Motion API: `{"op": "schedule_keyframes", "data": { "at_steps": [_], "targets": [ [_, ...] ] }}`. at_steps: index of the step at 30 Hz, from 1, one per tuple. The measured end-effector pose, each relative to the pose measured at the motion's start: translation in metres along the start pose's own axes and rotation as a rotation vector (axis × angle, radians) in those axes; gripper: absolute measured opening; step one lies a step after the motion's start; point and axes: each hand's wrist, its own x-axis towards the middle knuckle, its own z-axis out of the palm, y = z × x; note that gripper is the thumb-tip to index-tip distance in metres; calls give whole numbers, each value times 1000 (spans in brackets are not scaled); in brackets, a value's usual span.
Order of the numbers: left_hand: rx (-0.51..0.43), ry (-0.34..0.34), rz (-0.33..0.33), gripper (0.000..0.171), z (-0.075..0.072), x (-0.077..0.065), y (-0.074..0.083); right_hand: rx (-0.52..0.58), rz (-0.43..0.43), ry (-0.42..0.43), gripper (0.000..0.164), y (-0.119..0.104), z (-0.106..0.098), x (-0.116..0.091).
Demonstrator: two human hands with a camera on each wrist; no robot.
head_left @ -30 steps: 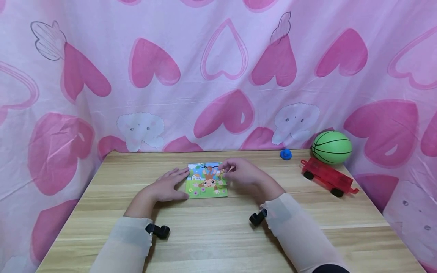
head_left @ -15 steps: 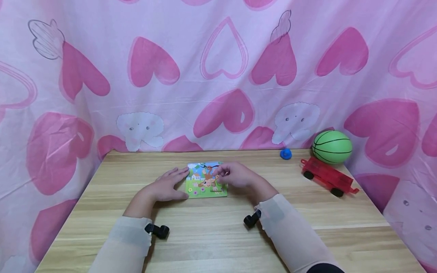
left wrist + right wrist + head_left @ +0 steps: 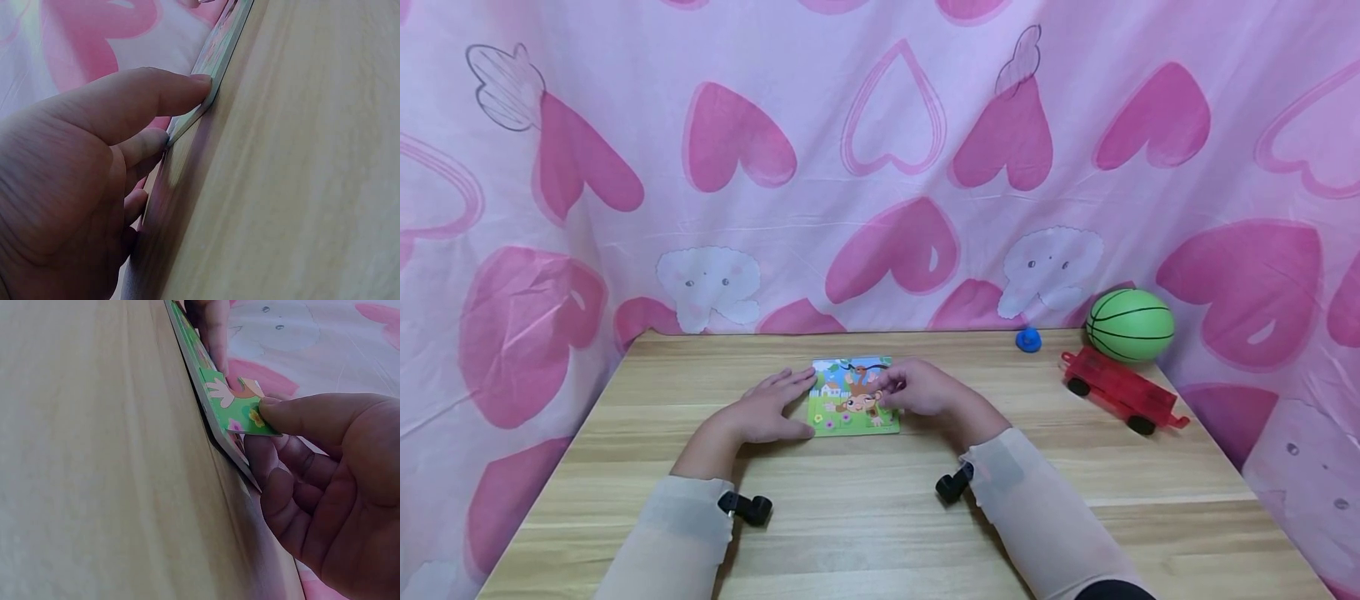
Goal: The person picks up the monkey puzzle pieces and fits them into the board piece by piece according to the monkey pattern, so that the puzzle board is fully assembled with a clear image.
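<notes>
A flat jigsaw puzzle (image 3: 838, 421) with a cartoon monkey on green grass and blue sky lies on the wooden table. My left hand (image 3: 763, 410) rests at its left side, thumb and fingertips touching the edge and the fingers fairly straight. Over the puzzle's right part is my right hand (image 3: 928, 387). It pinches a green puzzle piece (image 3: 250, 415) printed with a pale hand and flowers, as the right wrist view shows. That piece sits tilted, partly raised above the board. Its far side is hidden by my thumb (image 3: 306, 415).
At the back right stand a green ball (image 3: 1129, 323) with black lines and a red toy car (image 3: 1120, 387) with black wheels. A small blue round object (image 3: 1028, 339) lies nearby. A pink heart-patterned cloth (image 3: 880, 192) hangs behind the wooden table (image 3: 850, 517).
My right hand has shifted a little left and down from the puzzle's upper right edge, bringing a piece over its lower right part. The left hand has stayed put.
</notes>
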Motion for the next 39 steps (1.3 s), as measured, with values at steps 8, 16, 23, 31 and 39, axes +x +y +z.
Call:
{"op": "schedule_keyframes", "data": {
  "at_steps": [8,16,23,31,39],
  "targets": [
    [5,5,1,98,0,1,-1,-63,-3,0,31,3,2,1],
    [-1,9,-1,98,1,2,-3,-76,7,-13,35,5,5,4],
    [-3,13,2,98,1,2,-3,-84,41,-16,29,4,5,3],
    [-1,11,11,98,0,2,-2,-122,59,-38,31,2,2,0],
    [-3,14,5,98,-1,0,-1,-121,57,-42,29,1,2,1]
  ]
}}
